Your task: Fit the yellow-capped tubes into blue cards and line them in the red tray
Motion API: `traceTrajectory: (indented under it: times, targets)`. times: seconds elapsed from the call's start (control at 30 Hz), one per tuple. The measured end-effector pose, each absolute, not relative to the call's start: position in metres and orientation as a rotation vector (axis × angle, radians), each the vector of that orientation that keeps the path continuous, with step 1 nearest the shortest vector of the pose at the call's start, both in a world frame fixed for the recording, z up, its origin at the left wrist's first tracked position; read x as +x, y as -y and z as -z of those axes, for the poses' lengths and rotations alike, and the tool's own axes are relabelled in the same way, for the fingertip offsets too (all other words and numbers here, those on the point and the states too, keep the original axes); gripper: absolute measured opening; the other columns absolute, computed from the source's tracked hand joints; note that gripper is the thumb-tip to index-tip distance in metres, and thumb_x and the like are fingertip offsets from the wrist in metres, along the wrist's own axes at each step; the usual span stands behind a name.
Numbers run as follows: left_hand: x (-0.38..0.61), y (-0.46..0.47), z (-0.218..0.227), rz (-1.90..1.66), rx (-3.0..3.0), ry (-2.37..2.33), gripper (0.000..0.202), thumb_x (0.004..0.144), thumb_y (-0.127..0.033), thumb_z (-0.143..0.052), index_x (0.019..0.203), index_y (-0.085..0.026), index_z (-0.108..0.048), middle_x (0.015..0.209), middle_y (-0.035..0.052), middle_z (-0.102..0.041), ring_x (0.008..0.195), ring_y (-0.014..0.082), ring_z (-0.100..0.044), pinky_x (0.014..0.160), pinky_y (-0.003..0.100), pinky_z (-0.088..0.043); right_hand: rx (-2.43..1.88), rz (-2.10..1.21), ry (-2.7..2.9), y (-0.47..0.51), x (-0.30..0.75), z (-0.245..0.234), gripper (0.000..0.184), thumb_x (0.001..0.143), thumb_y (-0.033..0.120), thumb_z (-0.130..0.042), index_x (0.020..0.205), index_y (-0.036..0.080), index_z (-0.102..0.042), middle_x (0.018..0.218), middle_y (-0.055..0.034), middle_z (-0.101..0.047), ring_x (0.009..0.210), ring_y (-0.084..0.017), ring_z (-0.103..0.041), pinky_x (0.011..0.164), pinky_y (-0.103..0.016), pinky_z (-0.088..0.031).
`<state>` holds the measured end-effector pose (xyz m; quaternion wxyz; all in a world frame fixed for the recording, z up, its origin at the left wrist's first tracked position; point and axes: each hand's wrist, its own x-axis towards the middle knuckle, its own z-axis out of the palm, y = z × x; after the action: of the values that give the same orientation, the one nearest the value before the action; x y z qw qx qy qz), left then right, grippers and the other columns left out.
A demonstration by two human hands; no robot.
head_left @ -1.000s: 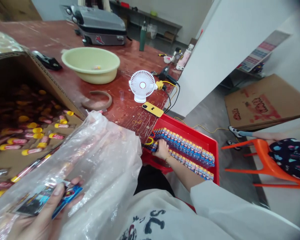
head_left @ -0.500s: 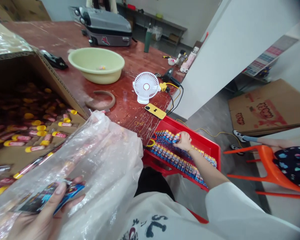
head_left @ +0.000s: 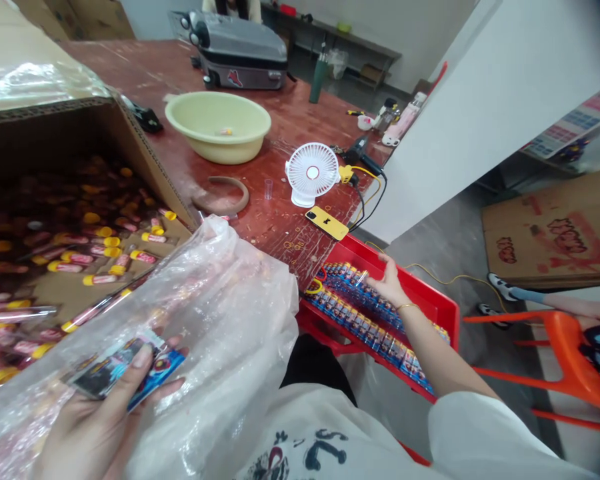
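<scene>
My left hand [head_left: 95, 427] is at the bottom left, closed on a small stack of printed cards [head_left: 125, 367] with blue edges, thumb on top. It lies against a crumpled clear plastic bag [head_left: 220, 320]. My right hand [head_left: 391, 285] reaches out over a red tray [head_left: 433, 300] below the table edge. The tray holds rows of small blue-labelled tubes [head_left: 360, 313]. The fingers of this hand are drawn together at the far row, pinching what looks like one small clear tube [head_left: 361, 277].
An open cardboard box [head_left: 55, 220] of yellow-capped tubes stands at left. On the red table are a pale basin [head_left: 217, 123], a white fan [head_left: 311, 175], a yellow phone [head_left: 327, 223], a hot-glue gun [head_left: 363, 150] and a grey suitcase [head_left: 243, 50]. An orange chair [head_left: 565, 353] and another person's leg [head_left: 555, 297] are at right.
My right hand has moved from the near left end of the tray to its far row and lifted slightly. The view has shifted; my left hand keeps its hold on the cards.
</scene>
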<state>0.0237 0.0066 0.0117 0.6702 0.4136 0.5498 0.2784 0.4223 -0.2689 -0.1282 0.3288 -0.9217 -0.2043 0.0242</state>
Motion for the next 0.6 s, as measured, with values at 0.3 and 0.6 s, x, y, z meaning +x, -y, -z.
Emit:
traceTrajectory:
  times: [0.3, 0.6]
  targets:
    - [0.014, -0.004, -0.016, -0.653, 0.868, -1.14, 0.036, 0.059, -0.034, -0.085, 0.086, -0.015, -0.07, 0.086, 0.0062, -0.074, 0.081, 0.0268, -0.07, 0.052, 0.026, -0.059, -1.777, -0.108, 1.201, 0.105, 0.359, 0.004, 0.019, 0.083, 0.031, -0.058, 0.099, 0.021, -0.055, 0.1, -0.0051, -0.062, 0.095, -0.017, -0.061, 0.088, -0.032, -0.048]
    - [-0.03, -0.003, -0.018, -0.745, 0.906, -1.124, 0.038, 0.072, -0.042, -0.075, 0.095, -0.012, -0.071, 0.091, 0.0127, -0.074, 0.084, 0.0266, -0.069, 0.058, 0.031, -0.06, -1.797, -0.572, 2.117, -0.118, 0.193, -0.012, 0.012, 0.085, 0.017, -0.058, 0.097, 0.016, -0.062, 0.094, -0.0068, -0.068, 0.086, -0.018, -0.064, 0.078, -0.028, -0.05]
